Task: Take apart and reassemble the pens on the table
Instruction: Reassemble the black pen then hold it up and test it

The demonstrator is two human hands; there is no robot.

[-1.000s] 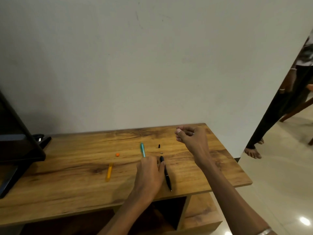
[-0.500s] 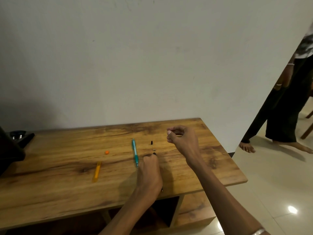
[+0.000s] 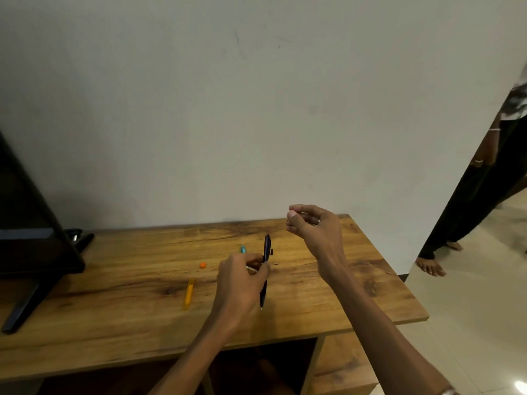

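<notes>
Your left hand (image 3: 242,283) has lifted the slim dark-blue plastic pen (image 3: 265,269) off the wooden table (image 3: 114,280); a second ago it lay flat there. Fingers now pinch its middle, tip pointing toward 6 o'clock, so reassembly looks ready to begin. Your right hand (image 3: 313,229), at 1 o'clock from the pen, still hovers with curled fingertips; whether they hold a small part, I cannot tell.

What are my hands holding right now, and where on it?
The left hand grips the dark pen near its middle. The right hand has its fingertips pinched together; whether it holds something small cannot be told.
</notes>
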